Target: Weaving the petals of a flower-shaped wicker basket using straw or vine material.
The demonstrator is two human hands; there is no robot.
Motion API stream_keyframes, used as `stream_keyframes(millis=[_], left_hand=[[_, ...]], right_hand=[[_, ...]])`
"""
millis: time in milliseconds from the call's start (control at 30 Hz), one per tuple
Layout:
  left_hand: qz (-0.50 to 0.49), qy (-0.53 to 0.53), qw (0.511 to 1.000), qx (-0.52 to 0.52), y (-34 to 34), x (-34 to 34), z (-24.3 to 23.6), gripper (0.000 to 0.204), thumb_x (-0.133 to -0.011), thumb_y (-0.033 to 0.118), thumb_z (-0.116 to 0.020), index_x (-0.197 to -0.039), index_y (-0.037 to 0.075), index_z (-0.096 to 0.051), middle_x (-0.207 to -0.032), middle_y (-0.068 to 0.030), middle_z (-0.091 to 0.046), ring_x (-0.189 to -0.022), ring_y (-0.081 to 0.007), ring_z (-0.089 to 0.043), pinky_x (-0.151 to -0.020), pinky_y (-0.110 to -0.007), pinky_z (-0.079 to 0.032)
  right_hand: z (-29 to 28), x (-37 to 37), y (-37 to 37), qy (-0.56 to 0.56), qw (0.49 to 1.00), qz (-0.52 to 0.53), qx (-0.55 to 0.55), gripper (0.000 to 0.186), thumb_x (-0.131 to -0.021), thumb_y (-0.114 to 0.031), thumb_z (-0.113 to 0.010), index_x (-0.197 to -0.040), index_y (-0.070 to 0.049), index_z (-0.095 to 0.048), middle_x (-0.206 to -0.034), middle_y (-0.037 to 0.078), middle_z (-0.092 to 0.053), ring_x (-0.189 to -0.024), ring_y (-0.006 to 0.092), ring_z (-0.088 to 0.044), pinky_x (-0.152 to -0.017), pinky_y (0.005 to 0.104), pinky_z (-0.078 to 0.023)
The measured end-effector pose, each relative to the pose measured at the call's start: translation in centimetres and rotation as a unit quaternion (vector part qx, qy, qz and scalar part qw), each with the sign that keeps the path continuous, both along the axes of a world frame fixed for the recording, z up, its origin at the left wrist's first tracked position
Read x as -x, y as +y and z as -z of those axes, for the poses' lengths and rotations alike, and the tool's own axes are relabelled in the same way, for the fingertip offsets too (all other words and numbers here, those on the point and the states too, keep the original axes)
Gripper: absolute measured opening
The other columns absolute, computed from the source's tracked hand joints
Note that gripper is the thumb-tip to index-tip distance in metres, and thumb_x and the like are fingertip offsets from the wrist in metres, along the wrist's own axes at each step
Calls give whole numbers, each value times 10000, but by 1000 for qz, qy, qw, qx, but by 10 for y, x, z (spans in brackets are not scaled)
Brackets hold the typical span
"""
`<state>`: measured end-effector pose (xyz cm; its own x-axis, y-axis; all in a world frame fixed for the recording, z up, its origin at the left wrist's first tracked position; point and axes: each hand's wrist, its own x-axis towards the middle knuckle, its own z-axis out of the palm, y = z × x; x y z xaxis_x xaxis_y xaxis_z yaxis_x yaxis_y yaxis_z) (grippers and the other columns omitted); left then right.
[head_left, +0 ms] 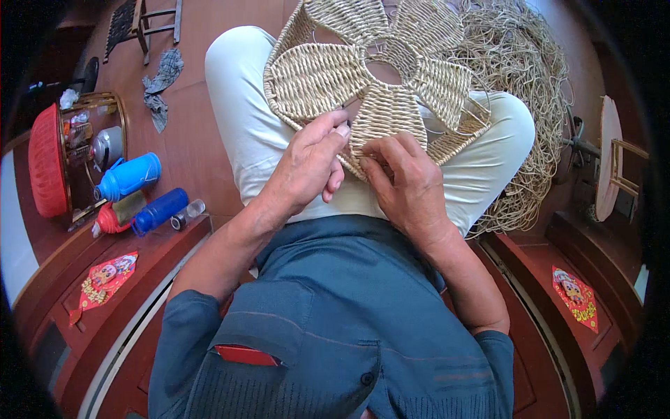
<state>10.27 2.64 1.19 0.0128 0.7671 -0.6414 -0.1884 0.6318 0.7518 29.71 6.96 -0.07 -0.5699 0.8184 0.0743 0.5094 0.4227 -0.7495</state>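
While R fingers [392, 151] touch wickerwork [388, 120] — L fingers [322, 127] adj.

Weave [314, 78]: rough, matt, ridged cord, looks like plant fibre. Cord heap [520, 77]: same fibrous look, matt, stringy. Trousers [239, 84]: smooth matt cloth, softly creased. Shirt [335, 279]: matt cloth, fine stitched lines, ribbed stripes. Rag [167, 70]: crumpled matt cloth. Flask [132, 176]: smooth, glossy, plastic-looking. Dark-blue bottle [160, 211]: smooth, slight sheen. Jar [189, 213]: clear, shiny, glass or plastic, cannot tell which. Kettle [108, 146]: smooth shiny metal. Left poster [108, 277], right poster [575, 298]: glossy paper look. Round board [609, 159]: smooth pale wood. Floor [195, 140]: smooth, low sheen.
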Motion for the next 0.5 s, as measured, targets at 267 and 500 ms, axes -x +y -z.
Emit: stream_keyframes(millis=[267,500], left_hand=[[-2,-21,1000,5,0,1,2,530,-1162,297,-470,-1613,18,-459,-903,-4,-544,-534,-62,-478,-418,-234,-371],[22,-5,999,-41,-7,5,11,500,-1162,221,-445,-1608,-5,-425,-938,-91,-646,-548,-100,-562,-460,-287,-474]], right_hand=[[-16,4,20,-46,993,-62,90,82,-955,-77,-723,-1007,-41,-671,-981,179,-626,-895,418,-675,-795,522,-550],[-28,22,17,-197,970,-135,-41,100,-946,-25,-611,-1041,-24,-580,-1017,188,-589,-956,403,-669,-823,492,-558]])
